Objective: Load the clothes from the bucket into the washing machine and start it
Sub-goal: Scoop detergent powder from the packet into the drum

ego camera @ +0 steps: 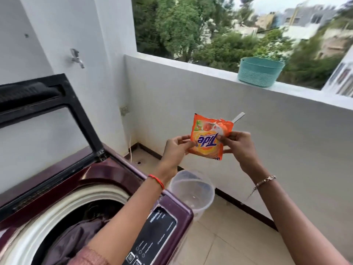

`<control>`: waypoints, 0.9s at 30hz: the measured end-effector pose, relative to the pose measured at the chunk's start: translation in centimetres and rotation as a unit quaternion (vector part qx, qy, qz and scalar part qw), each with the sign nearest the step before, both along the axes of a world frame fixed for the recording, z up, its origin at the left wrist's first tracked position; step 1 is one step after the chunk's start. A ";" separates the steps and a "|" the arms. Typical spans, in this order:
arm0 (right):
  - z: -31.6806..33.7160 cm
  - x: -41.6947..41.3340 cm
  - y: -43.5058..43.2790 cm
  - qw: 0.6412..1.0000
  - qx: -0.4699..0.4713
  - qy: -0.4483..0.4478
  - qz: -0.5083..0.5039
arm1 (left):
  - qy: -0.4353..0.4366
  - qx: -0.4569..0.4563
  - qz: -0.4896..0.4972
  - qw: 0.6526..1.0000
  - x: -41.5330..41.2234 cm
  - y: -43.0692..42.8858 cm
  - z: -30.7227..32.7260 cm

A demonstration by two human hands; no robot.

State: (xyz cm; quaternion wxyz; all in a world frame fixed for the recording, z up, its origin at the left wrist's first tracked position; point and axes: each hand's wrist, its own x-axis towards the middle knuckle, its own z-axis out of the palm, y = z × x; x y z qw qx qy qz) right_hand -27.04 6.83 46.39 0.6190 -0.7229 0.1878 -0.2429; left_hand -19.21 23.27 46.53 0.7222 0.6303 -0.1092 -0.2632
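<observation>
- Both hands are pinching the detergent packet [207,139]: left hand [176,148] on its left edge, right hand [238,144] up by the torn top.
- Packet's roughly upright, with a spoon [238,117] poking out up-right.
- Clothes [76,240] sit in the washing machine [183,211], down-left of the packet, so my left hand's nearer. The bucket [193,190] is right below.
- I reckon the next move swings down-left.

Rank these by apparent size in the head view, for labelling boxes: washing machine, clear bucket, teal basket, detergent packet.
1. washing machine, by far.
2. clear bucket, teal basket and detergent packet look alike; nearness to the camera differs, so no ranking.
</observation>
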 end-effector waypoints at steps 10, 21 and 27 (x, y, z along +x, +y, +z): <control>2.6 -0.9 -12.2 0.999 -0.035 -0.010 -0.041 | -0.082 0.038 -0.082 0.993 2.5 -13.6 1.1; 5.4 0.5 -23.9 0.995 -0.066 -0.021 -0.070 | -0.120 0.023 -0.103 0.987 5.5 -26.5 3.7; 7.1 3.8 -29.2 0.993 -0.080 -0.036 -0.075 | -0.145 0.021 -0.097 0.984 9.5 -32.3 5.3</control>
